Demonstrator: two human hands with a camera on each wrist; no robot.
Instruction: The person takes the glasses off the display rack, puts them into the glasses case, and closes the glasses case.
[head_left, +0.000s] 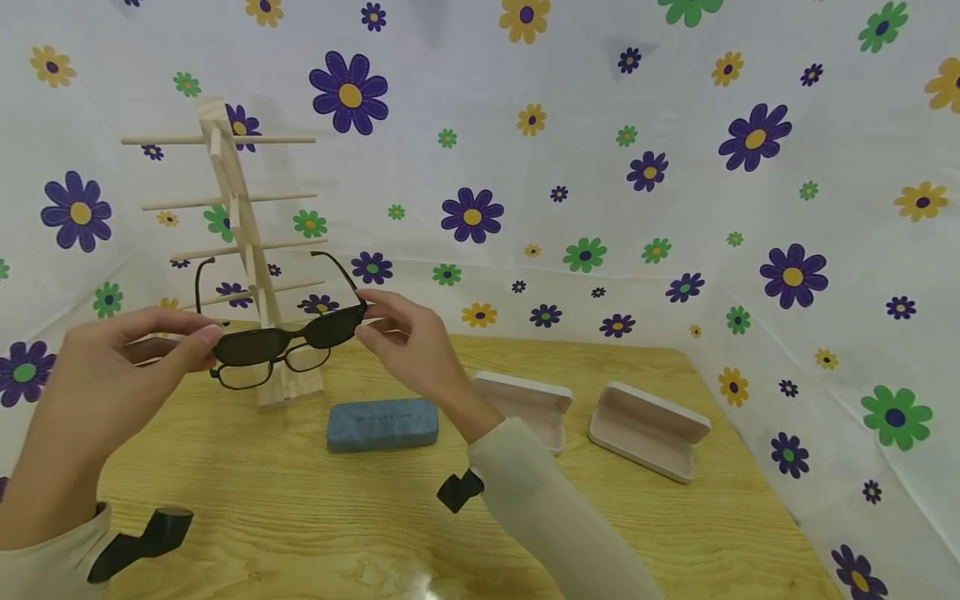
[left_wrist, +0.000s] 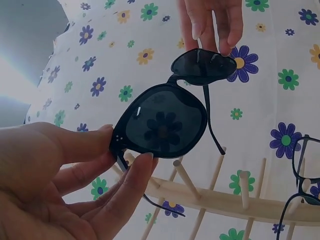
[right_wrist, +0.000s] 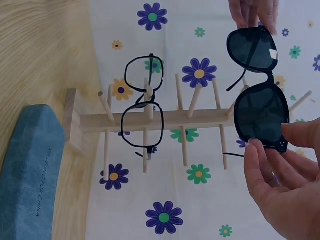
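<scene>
Dark-lensed black sunglasses [head_left: 251,346] are held up before a wooden glasses rack [head_left: 234,187], temples unfolded and pointing toward it. My left hand [head_left: 123,375] pinches one outer corner of the frame between thumb and fingers. At the opposite corner, my right hand [head_left: 408,342] pinches the frame the same way. Clear-lensed black eyeglasses [right_wrist: 145,124] hang on a low peg of the rack, apart from the sunglasses in the right wrist view. The upper pegs [head_left: 281,139] carry nothing.
A closed blue glasses case [head_left: 382,425] lies on the wooden table [head_left: 300,517] by the rack's base. Two opened pale cases stand farther right, one [head_left: 525,404] partly behind my right forearm, the other [head_left: 648,429] beyond it. Flower-printed cloth [head_left: 570,275] hangs behind.
</scene>
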